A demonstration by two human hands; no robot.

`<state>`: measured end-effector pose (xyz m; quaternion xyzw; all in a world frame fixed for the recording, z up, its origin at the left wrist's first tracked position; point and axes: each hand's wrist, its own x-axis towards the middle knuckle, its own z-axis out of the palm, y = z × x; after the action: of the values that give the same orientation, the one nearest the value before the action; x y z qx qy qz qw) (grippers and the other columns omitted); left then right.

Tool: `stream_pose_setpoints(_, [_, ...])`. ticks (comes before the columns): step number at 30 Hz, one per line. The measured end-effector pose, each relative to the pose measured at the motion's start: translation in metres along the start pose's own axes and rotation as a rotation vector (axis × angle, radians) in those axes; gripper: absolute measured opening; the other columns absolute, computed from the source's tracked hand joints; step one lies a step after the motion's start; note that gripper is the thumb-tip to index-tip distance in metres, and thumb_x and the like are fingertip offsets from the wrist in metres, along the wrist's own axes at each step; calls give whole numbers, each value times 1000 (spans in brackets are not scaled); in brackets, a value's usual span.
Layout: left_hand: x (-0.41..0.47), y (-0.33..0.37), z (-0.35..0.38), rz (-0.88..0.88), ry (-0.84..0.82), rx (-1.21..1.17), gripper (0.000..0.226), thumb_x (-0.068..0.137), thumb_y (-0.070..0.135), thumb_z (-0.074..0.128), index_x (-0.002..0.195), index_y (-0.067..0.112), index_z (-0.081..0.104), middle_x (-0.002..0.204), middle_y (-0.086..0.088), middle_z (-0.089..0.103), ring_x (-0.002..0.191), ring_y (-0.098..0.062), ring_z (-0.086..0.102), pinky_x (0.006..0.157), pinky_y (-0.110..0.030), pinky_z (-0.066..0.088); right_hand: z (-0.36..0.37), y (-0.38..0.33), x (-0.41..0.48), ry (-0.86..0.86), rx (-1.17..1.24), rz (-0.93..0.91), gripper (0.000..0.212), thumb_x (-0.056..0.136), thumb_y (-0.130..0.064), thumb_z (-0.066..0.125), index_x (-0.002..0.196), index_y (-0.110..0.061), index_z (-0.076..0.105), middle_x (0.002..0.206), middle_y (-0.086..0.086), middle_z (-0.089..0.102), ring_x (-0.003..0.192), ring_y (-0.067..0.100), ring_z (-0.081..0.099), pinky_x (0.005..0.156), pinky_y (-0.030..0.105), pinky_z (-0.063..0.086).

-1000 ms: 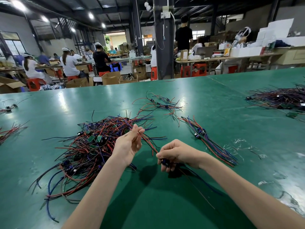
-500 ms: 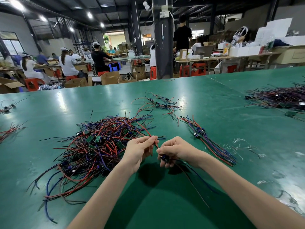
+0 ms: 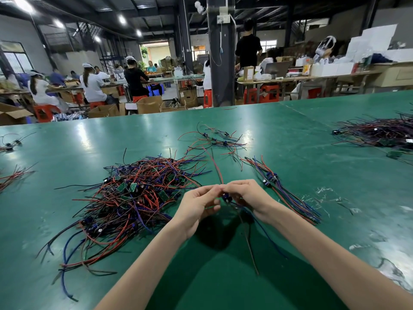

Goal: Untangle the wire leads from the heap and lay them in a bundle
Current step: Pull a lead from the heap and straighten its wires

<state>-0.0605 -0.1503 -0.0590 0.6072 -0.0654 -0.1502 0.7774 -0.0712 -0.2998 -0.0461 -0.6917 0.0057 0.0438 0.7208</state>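
Head-cam view over a green table [image 3: 290,139]. At centre, one wire lead [image 3: 227,198] is held just above the tabletop, gripped by both hands. The left hand [image 3: 199,203] is curled, w/ thumb & forefinger pinched on its red strand. The right hand [image 3: 243,193] is closed round its small blue part. Dark strands are trailed toward the viewer. A tangled heap [image 3: 134,198] of red, blue & black leads is spread at left, beside the left hand. A straightened bundle [image 3: 288,194] is laid at right, near the right wrist.
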Motion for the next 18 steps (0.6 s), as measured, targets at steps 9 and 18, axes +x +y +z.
stream_pose_setpoints(9, [-5, -11, 9, 20, -146, 59, 11, 86, 4, 62, 90, 9, 71, 80, 1, 72, 68, -4, 61, 70, -17, 52, -2, -2, 2, -37, 179, 14, 15, 85, -16, 63, 82, -6, 73, 69, 13, 55, 56, 16, 50, 51, 21, 49])
stream_pose_setpoints(18, [-4, -14, 11, 29, -108, -18, 24, 85, 5, 63, 63, 14, 69, 69, -1, 65, 61, -7, 53, 59, -15, 46, 4, 1, 1, -52, 208, 29, 21, 74, -30, 67, 81, -12, 76, 84, 17, 48, 55, 16, 39, 57, 27, 34])
